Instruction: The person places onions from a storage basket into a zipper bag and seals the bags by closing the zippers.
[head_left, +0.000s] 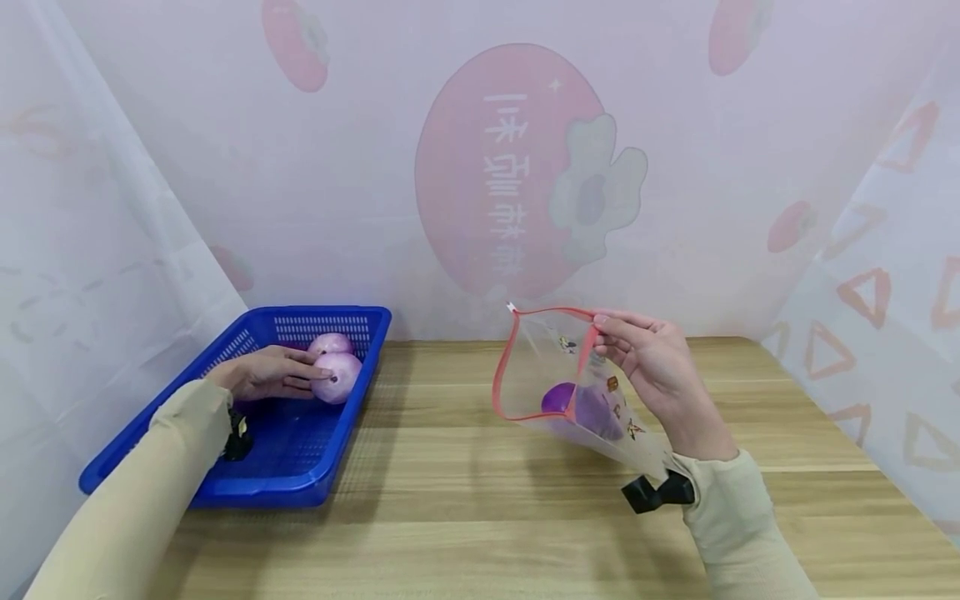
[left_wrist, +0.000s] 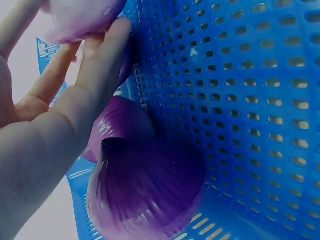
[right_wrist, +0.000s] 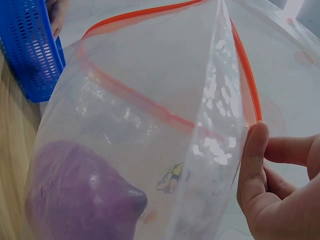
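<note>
My left hand [head_left: 273,372] reaches into the blue basket [head_left: 300,492], its thumb and fingers around a pale purple onion [head_left: 341,379]. Another onion [head_left: 330,342] lies just behind that one. In the left wrist view, the held onion [left_wrist: 82,17] shows at the top, with a darker purple onion [left_wrist: 150,190] below against the basket wall. On the right, my right hand [head_left: 656,367] pinches the red-edged mouth of a clear zip bag [head_left: 536,354]. The bag's mouth gapes towards the left. Inside it sits a purple onion [right_wrist: 85,195], seen through the plastic.
A wooden table [head_left: 450,500] carries the basket at the left. Behind it hangs a pale curtain [head_left: 360,167] with fruit prints, closing in on both sides. A black wrist mount [head_left: 658,492] sits under the right sleeve, close to the bag's lower end.
</note>
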